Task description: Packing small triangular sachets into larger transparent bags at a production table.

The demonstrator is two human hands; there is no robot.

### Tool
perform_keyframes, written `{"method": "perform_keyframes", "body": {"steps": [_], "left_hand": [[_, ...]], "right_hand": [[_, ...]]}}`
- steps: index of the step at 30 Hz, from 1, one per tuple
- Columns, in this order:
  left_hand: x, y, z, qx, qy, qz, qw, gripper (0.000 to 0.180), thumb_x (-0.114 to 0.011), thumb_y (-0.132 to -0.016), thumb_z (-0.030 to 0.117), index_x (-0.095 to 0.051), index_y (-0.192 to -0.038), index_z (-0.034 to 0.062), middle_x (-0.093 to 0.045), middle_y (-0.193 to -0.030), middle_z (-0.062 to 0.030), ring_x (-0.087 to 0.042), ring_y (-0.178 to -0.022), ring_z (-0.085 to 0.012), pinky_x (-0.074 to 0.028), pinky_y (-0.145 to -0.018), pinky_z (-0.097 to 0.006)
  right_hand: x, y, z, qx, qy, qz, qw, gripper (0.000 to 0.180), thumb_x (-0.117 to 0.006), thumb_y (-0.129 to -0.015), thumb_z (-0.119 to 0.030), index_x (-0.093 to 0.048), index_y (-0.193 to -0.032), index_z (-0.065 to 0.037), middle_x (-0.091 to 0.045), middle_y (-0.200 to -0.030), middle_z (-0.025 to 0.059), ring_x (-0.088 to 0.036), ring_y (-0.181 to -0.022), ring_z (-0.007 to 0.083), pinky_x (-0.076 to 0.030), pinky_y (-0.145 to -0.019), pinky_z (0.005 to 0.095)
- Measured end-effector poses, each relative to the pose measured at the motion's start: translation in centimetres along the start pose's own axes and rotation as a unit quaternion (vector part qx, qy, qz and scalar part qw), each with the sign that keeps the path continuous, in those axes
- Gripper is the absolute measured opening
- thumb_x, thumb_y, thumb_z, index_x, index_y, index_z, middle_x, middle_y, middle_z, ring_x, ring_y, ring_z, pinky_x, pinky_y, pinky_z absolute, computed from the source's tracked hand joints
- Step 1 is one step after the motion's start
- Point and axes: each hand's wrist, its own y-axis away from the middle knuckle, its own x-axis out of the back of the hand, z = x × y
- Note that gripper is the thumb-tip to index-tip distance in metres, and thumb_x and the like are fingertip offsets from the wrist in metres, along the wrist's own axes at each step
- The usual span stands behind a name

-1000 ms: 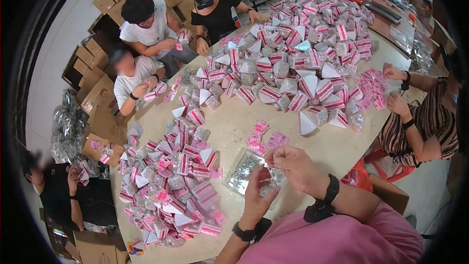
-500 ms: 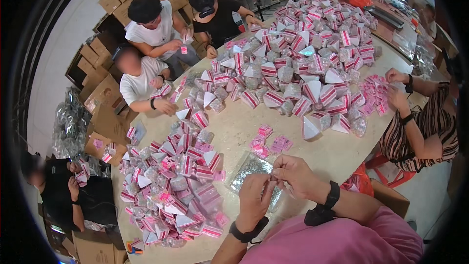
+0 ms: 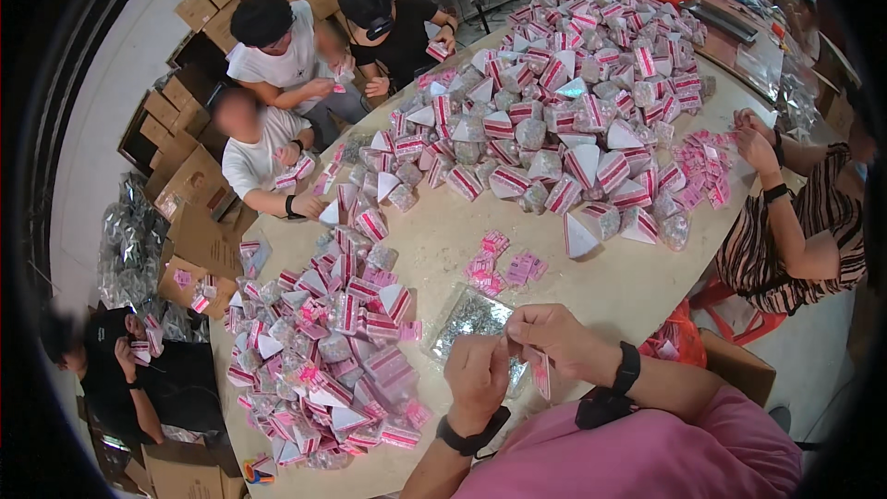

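My left hand (image 3: 478, 383) and my right hand (image 3: 562, 340) meet close together above the near edge of the table, fingers pinched. A small pink-and-white card (image 3: 541, 377) hangs below my right fingers. What my left fingertips pinch is too small to make out. Partly behind my hands lies a flat clear bag (image 3: 468, 316) with silvery contents. Just beyond it are small pink cards (image 3: 525, 268), some loose and some bunched.
Piles of clear packets with pink-striped cards cover the table (image 3: 434, 254) at left (image 3: 319, 351) and far side (image 3: 554, 120). Orange-handled scissors (image 3: 259, 471) lie at the near left edge. Several co-workers handle packets around the table. An open carton (image 3: 739, 365) stands at right.
The pink-and-white card has come into sight under my right hand. My hands stay together. Across the table, a co-worker in black has lifted a packet.
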Motion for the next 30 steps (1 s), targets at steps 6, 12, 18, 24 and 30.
{"method": "perform_keyframes", "body": {"steps": [6,12,18,24,30], "left_hand": [[1.6,-0.5,-0.5,0.097,0.153,-0.13,0.975,0.028,-0.062,-0.076,0.005,-0.057,-0.104,0.003,-0.058,-0.095,-0.0106,-0.057,-0.084,-0.0213,-0.046,-0.071,-0.031],[2.9,-1.9,-1.3,0.161,0.327,-0.305,0.88,0.054,-0.061,-0.079,0.023,-0.05,-0.127,0.0034,-0.053,-0.124,-0.0122,-0.051,-0.113,-0.0245,-0.04,-0.094,-0.035],[2.9,-0.4,0.0,0.148,0.167,-0.238,0.945,0.019,-0.061,-0.08,0.007,-0.059,-0.099,0.0022,-0.06,-0.092,-0.0131,-0.059,-0.081,-0.0261,-0.047,-0.071,-0.033],[0.5,1.7,-0.2,0.158,0.114,-0.201,0.96,0.004,-0.06,-0.083,0.004,-0.058,-0.082,0.0012,-0.055,-0.069,-0.0063,-0.052,-0.061,-0.0146,-0.042,-0.055,-0.027],[-1.6,3.1,-1.0,0.408,0.286,-0.218,0.839,0.014,-0.061,-0.088,0.011,-0.059,-0.077,0.0028,-0.053,-0.064,0.0001,-0.047,-0.055,-0.0075,-0.038,-0.052,-0.022]], "right_hand": [[1.0,-0.2,0.7,-0.007,0.045,-0.056,0.997,0.013,-0.061,-0.089,-0.016,-0.062,-0.086,-0.003,-0.057,-0.067,0.002,-0.045,-0.055,0.005,-0.03,-0.046,0.0187],[0.7,1.1,-1.2,-0.068,0.076,-0.078,0.992,0.012,-0.063,-0.087,-0.016,-0.064,-0.083,-0.004,-0.055,-0.065,0.0007,-0.045,-0.056,0.0053,-0.029,-0.048,0.019],[1.7,1.1,-0.8,-0.095,0.047,-0.081,0.991,0.014,-0.065,-0.085,-0.017,-0.062,-0.079,-0.004,-0.055,-0.067,0.0009,-0.046,-0.057,0.0058,-0.031,-0.048,0.0197],[2.7,1.1,0.6,-0.037,0.188,-0.046,0.98,0.01,-0.06,-0.085,-0.012,-0.059,-0.087,-0.003,-0.055,-0.069,0.0024,-0.048,-0.057,0.0065,-0.036,-0.049,0.0213],[0.7,2.8,-1.2,-0.023,0.421,0.01,0.907,0.023,-0.061,-0.086,-0.015,-0.05,-0.103,-0.004,-0.053,-0.072,0.0047,-0.053,-0.061,0.012,-0.044,-0.055,0.0252]]}}
